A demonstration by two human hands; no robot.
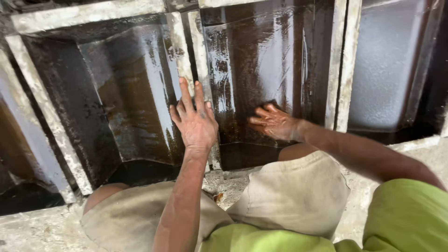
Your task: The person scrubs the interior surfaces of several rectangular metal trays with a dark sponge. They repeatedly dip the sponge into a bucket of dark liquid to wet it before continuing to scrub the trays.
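My left hand lies flat with fingers spread on the cement-crusted rim between two dark metal moulds. My right hand reaches down into the right-hand mould and presses its palm against the wet, oily, shiny brown inner wall. The hand is coated with the dark oil. Something small and dark may sit under its fingers, but I cannot tell. The left-hand mould is also dark and partly oiled, with dull patches.
More moulds sit at the far right and far left, each with pale cement-caked rims. My knees in beige shorts and a green shirt fill the bottom. Rough concrete floor lies in front.
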